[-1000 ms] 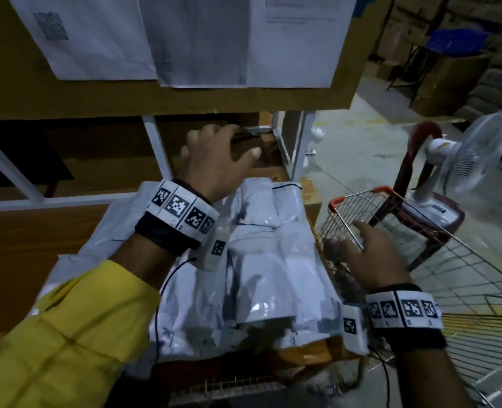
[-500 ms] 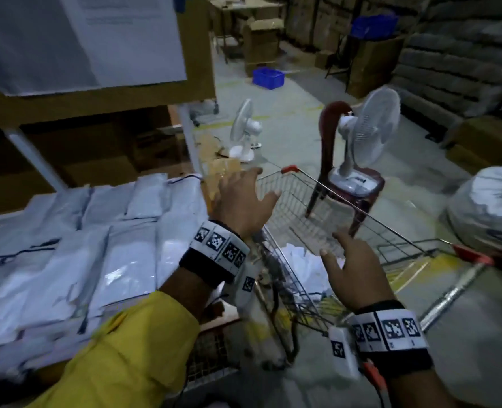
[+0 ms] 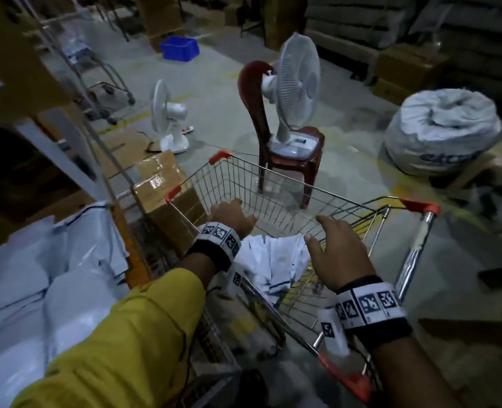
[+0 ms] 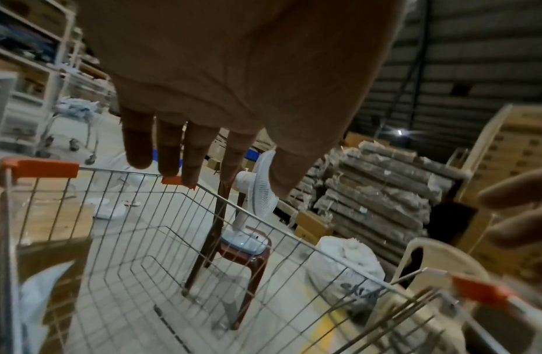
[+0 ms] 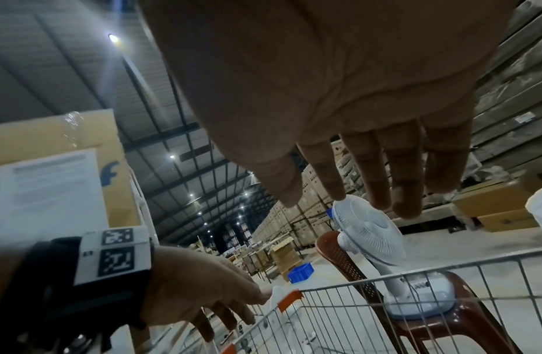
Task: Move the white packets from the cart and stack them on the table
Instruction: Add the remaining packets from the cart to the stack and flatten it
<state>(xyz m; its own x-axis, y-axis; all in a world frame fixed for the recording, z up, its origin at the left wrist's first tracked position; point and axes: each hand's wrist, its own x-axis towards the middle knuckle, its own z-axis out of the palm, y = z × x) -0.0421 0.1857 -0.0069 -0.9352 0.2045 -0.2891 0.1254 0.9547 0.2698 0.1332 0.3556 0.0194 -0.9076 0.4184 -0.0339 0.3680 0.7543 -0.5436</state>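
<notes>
A wire shopping cart [image 3: 276,184] with orange corner caps stands in front of me. White packets [image 3: 276,260] lie in its near end, between my two wrists. My left hand [image 3: 233,216] hovers over the cart's left side, fingers straight and empty, as the left wrist view [image 4: 184,148] confirms. My right hand [image 3: 336,248] hangs above the cart's middle, fingers spread and holding nothing; the right wrist view [image 5: 369,177] shows the same. A stack of white packets [image 3: 38,278] covers the table at the lower left.
A brown cardboard box [image 3: 167,189] sits against the cart's left side. Behind the cart a red plastic chair [image 3: 291,160] carries a white fan [image 3: 298,81]. A second fan [image 3: 167,119] stands on the floor. A big white sack [image 3: 441,131] lies at the right.
My view swung right from the table's packet stack to the cart. Both hands left the table and now hover over the cart's basket, further in than before.
</notes>
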